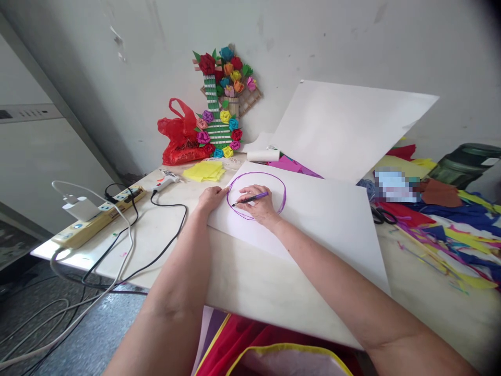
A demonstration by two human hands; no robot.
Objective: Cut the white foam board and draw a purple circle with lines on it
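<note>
A large white paper sheet (pixel 324 219) lies on the table, with a purple circle outline (pixel 285 194) drawn on it. My right hand (pixel 260 204) is inside the circle, closed around a purple marker (pixel 252 198). The marker's dark tip is close to the circle's left side; whether it touches the paper I cannot tell. At the sheet's left edge rests my left hand (pixel 212 199), its fingers curled and its thumb side against the paper.
A glue gun (pixel 166 181) and power strip (pixel 97 216) with trailing cords are at left. Yellow squares (pixel 204 171), a red plastic bag (pixel 178 138) and a paper-flower decoration (pixel 219 122) stand behind. Another white sheet (pixel 352 130) leans upright. Scissors (pixel 383 215) and colourful scraps (pixel 450 245) lie right.
</note>
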